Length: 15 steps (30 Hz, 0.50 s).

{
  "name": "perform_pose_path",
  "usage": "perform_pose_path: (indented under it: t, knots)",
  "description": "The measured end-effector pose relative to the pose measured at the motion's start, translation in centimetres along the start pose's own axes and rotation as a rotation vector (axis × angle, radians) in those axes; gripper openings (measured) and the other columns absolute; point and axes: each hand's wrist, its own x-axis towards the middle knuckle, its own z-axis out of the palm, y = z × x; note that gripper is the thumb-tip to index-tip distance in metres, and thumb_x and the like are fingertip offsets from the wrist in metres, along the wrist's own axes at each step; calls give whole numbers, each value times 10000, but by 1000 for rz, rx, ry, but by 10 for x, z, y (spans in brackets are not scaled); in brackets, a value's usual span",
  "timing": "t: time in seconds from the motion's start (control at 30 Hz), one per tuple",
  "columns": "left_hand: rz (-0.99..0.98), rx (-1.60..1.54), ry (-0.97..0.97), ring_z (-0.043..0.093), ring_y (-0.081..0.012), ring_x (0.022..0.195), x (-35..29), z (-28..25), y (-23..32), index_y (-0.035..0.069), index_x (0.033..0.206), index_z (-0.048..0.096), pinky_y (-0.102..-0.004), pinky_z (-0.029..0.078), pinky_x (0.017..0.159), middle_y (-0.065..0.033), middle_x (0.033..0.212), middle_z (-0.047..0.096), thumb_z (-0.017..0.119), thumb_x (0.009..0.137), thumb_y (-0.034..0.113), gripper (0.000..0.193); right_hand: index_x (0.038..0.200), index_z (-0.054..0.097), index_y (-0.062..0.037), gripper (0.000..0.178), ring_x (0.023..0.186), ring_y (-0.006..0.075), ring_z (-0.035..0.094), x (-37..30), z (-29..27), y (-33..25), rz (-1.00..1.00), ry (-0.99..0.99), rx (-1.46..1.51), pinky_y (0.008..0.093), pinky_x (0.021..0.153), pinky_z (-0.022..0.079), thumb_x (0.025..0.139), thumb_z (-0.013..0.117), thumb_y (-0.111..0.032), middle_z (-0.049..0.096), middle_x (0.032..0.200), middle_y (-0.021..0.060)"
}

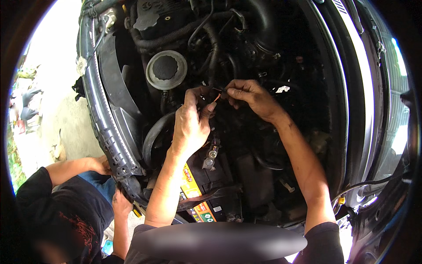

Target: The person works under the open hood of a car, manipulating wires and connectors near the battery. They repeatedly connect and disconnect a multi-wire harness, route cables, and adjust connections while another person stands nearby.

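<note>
Over the open engine bay, both my hands meet near the middle of the view. My left hand is closed, its thumb and fingers pinching a thin orange wire. Just to the right, my right hand pinches something small and dark at the wire's upper end; the fingertips hide most of it, so its kind is unclear. Below the hands, a metal terminal clamp sits on a black car battery with a yellow and orange label. A corrugated black hose runs down toward my fingers.
A round, pale-rimmed part stands left of my hands, beside a curved black hose. The front crossmember bounds the bay on the left. Another person's hand is at its lower end. A fender edge lies right.
</note>
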Motion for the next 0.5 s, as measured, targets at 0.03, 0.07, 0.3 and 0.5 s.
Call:
perform_pose_path:
  t: [0.03,0.07,0.3,0.5]
  knots:
    - [-16,-22,-6,731,-192,978,-1,0,1,-40,1274,527,-339,608,830,-194,1128,731,602,1047,27,249,1043,713,-18,237,768,101,608,0,1,-1,-17,-6,-11,279,744,499,1045,604,-228,685,866,10]
    - [-37,-23,-6,730,-190,983,-1,-1,1,-41,1278,528,-338,607,831,-193,1125,729,601,1048,29,251,1050,713,-15,222,770,104,615,0,2,-2,-16,-11,-33,282,742,505,1042,616,-215,688,866,13]
    - [-11,120,-46,738,-179,935,-1,-2,1,-46,1194,571,-320,594,808,-159,1012,724,604,1049,34,169,1106,701,-9,164,782,113,643,-3,11,-8,-14,-169,-29,293,747,551,1028,669,-150,712,896,33]
    - [40,74,-38,747,-179,892,0,-2,1,-44,1088,566,-318,596,771,-154,965,734,611,1041,19,90,1119,680,-19,146,797,111,659,-2,10,-10,9,-190,-17,287,755,557,1013,669,-118,721,924,39]
